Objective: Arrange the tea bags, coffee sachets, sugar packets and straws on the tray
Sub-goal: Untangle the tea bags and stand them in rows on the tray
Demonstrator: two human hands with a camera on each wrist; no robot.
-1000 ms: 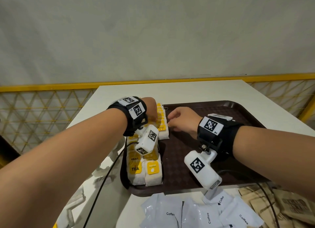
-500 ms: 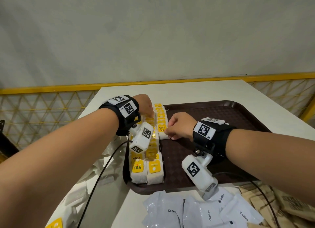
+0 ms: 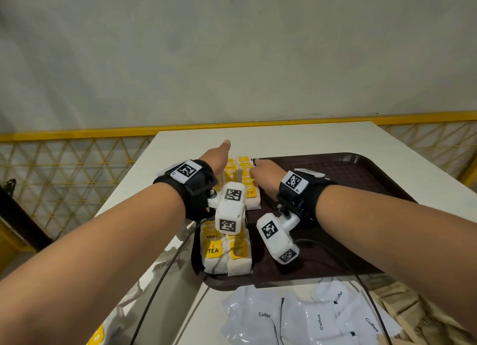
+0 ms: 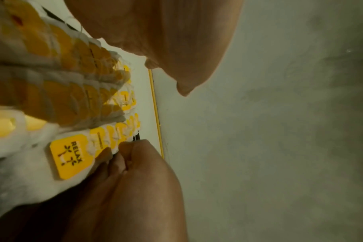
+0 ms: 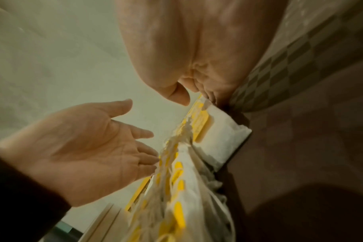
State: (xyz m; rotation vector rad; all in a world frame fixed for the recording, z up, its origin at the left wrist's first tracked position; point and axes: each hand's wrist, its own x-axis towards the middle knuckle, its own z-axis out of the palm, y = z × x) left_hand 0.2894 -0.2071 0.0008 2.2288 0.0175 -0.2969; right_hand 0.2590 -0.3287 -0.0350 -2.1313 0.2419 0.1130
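Note:
Tea bags (image 3: 238,251) with yellow tags lie in overlapping rows along the left side of the dark brown tray (image 3: 361,179). My left hand (image 3: 222,155) is at the far left of the rows, thumb raised. In the right wrist view my left hand (image 5: 93,139) is palm-up, its straight fingertips touching the rows' left side. My right hand (image 3: 263,171) is at the far end of the right row. Its fingers (image 4: 122,157) are curled against the bags beside a RELAX tag (image 4: 71,155). Its thumb (image 5: 180,96) hovers over the farthest bag.
White coffee sachets (image 3: 320,321) lie loose on the white table in front of the tray, with brown paper packets (image 3: 413,319) to their right. Clear wrappers (image 3: 165,262) and a black cable (image 3: 154,288) lie left of the tray. A yellow mesh railing (image 3: 64,169) borders the table.
Both hands have slid away from me along the tea bag rows to their far end. The left hand has opened out, its thumb now raised.

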